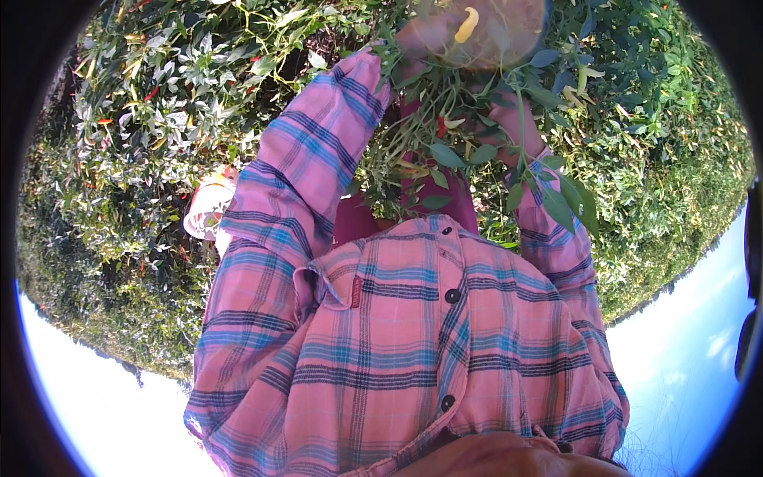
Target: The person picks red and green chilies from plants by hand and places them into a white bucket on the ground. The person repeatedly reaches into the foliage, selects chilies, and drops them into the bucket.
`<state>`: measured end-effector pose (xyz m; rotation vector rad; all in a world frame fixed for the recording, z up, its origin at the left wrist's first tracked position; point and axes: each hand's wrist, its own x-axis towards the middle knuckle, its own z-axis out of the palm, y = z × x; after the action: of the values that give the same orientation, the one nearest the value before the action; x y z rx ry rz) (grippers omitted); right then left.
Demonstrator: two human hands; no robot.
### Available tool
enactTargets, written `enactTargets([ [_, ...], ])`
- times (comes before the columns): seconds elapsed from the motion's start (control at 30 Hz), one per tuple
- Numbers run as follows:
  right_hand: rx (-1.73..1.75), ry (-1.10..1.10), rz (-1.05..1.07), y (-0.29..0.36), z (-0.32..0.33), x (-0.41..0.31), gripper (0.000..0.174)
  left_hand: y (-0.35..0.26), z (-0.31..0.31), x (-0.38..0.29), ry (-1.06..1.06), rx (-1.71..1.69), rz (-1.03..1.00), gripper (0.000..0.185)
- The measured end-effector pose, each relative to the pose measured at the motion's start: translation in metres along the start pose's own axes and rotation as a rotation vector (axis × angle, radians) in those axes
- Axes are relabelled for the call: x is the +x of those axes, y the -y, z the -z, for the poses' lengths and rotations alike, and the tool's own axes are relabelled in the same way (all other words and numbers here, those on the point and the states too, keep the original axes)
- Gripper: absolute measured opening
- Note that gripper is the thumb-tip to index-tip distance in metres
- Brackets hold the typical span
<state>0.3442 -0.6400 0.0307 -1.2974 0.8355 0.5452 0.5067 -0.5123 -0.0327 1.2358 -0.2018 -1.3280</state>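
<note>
My left hand (426, 40) reaches into a chili pepper plant (444, 155) at the top, blurred by a round glare, its fingers unclear. A curved yellow chili pepper (467, 25) shows just right of it. Lower and to the right, my right hand (514, 126) is among the stems and leaves of the same plant, its fingertips hidden by foliage. Between and below the hands hang a small red chili pepper (441, 127) and a pale one (455, 123). Whether either hand grips a stem or a pepper cannot be seen.
Dense pepper plants (197, 83) with red, yellow and pale fruit surround me. A white and pink bucket (205, 206) with reddish contents stands beyond my left sleeve (310, 143). More pale peppers (581, 77) hang right of my right hand. My magenta-clad legs (444, 194) are below the foliage.
</note>
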Motion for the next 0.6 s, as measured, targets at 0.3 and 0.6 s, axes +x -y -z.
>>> enactTargets([
  [0.3,0.643,0.283,-0.205,0.003,0.014,0.035,0.018,0.030,0.007,0.001,0.240,-0.772,-0.100,0.045],
  [0.6,-0.115,0.188,0.008,0.013,0.002,0.015,0.018,0.011,-0.001,0.004,-0.041,-0.360,0.093,0.031],
])
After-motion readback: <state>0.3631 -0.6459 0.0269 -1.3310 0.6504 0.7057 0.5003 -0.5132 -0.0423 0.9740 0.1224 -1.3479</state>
